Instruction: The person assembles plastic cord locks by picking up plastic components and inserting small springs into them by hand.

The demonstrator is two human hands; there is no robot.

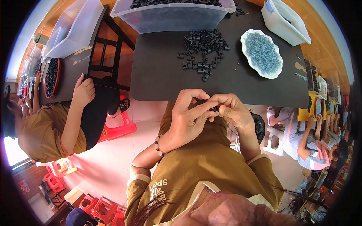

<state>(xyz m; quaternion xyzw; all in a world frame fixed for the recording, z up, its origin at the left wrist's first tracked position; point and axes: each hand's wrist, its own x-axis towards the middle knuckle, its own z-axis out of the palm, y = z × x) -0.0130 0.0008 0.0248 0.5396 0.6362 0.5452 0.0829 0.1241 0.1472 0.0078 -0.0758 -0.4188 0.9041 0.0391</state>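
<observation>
My left hand (188, 116) and my right hand (233, 111) meet over my lap, just below the near edge of the black table (158, 71). Together they pinch a small black plastic part (214, 109) between the fingertips; most of it is hidden by the fingers. A bead bracelet sits on my left wrist. A loose pile of several similar black parts (203, 51) lies on the table ahead of my hands. To its right stands a white scalloped dish (245, 49) filled with small blue-grey beads (263, 52).
A clear plastic bin (173, 17) of black parts stands at the table's far edge, a white tub (286, 22) at the far right. A seated person's hand (83, 92) rests on the neighbouring table at left. Other people work at right. Red stools stand on the floor.
</observation>
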